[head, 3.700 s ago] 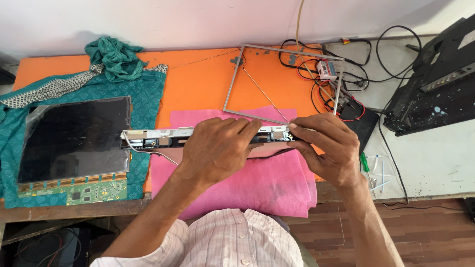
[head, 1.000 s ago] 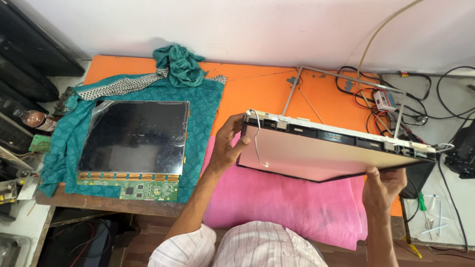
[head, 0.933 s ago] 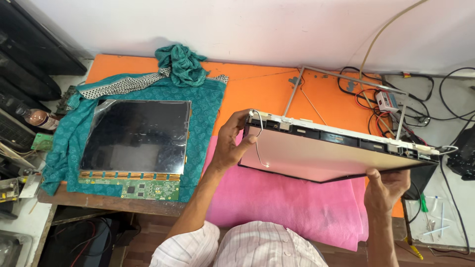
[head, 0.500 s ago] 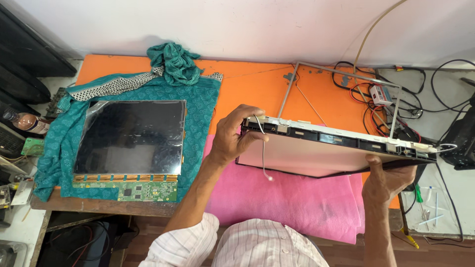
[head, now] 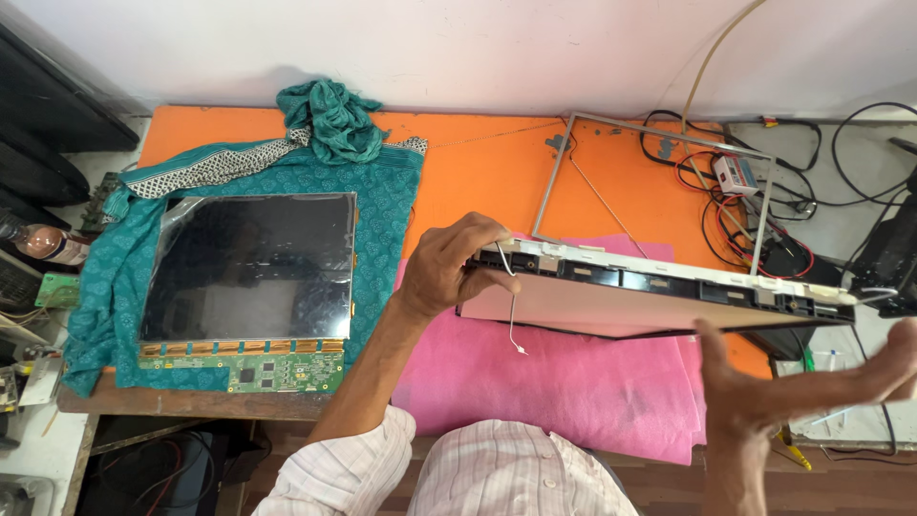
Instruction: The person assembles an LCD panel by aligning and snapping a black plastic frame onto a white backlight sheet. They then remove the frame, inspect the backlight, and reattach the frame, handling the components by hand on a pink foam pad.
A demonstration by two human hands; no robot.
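Right hand (head: 812,382) now off the backlight panel (head: 650,296), left-hand (head: 449,268) grip alone.

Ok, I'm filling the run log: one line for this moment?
left hand: grips panel end | right hand: open below panel | panel: tilted above pink cloth

Orange table (head: 478,162), pink cloth (head: 573,382), teal, seemingly patterned cloth (head: 387,205).
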